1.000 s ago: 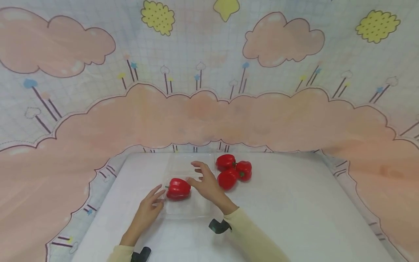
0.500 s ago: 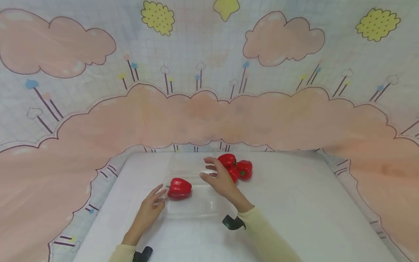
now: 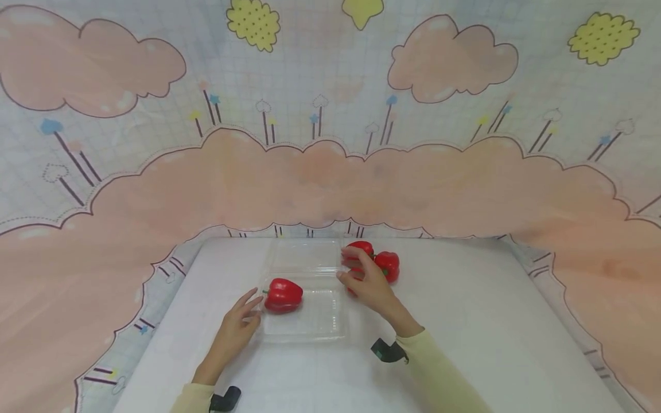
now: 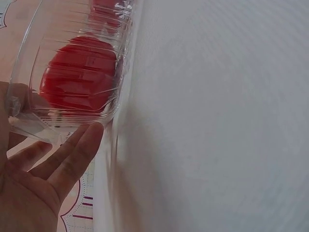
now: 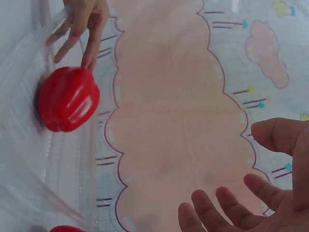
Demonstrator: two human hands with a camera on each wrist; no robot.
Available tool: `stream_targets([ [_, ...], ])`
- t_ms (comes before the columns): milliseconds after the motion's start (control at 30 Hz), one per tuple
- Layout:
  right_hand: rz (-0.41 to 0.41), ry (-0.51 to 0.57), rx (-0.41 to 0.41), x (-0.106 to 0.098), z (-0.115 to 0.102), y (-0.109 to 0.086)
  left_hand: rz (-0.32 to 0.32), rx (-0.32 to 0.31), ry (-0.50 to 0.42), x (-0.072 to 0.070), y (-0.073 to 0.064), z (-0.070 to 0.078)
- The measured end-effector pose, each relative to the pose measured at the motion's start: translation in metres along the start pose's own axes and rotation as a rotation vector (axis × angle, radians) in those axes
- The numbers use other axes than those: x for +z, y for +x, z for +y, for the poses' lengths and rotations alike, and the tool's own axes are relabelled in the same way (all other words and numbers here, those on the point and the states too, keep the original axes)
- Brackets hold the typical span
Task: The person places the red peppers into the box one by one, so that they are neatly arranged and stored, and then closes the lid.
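A clear plastic clamshell container (image 3: 317, 321) lies opened out, its lid (image 3: 304, 256) towards the back. One red bell pepper (image 3: 283, 296) rests on its side at the left of the near half, stem pointing left. My left hand (image 3: 238, 327) is at the container's left side; in the left wrist view its fingertips (image 4: 91, 137) touch the outer wall, fingers nearly straight. My right hand (image 3: 373, 287) holds nothing, its fingers spread and bent loosely. It reaches over the container's right side, partly covering the group of red bell peppers (image 3: 388, 265) there.
A white table (image 3: 465, 321) bears everything, with a cloud-printed cloth (image 3: 330, 189) hanging behind and around it. Black wrist devices (image 3: 388, 350) hang by both sleeves. In the right wrist view the bell pepper (image 5: 68, 99) shows close to the left fingers.
My right hand has moved right, away from the bell pepper in the container, to the grouped peppers. The left hand has stayed at the container's left side.
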State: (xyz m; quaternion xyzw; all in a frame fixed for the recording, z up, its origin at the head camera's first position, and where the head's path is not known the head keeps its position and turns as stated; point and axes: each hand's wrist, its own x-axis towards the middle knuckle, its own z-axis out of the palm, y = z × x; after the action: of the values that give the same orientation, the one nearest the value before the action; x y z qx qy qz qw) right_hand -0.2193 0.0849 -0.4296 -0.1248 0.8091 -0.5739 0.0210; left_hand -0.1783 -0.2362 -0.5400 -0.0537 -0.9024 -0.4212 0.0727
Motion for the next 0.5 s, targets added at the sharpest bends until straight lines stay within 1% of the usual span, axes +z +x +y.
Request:
stream_targets([
  [200,0.002,-0.004,0.046,-0.007,0.004,-0.008,0.006,0.002,0.003,-0.001,-0.003,0.0],
  [267,0.003,-0.007,0.036,-0.009,0.005,-0.012,0.009,0.005,-0.001,-0.001,-0.004,0.0],
  [300,0.002,-0.006,0.035,-0.01,0.002,-0.015,0.005,0.001,-0.003,0.0,-0.005,0.0],
  [500,0.012,0.003,0.021,-0.017,0.008,-0.017,0.001,-0.019,0.014,0.0,-0.006,0.001],
])
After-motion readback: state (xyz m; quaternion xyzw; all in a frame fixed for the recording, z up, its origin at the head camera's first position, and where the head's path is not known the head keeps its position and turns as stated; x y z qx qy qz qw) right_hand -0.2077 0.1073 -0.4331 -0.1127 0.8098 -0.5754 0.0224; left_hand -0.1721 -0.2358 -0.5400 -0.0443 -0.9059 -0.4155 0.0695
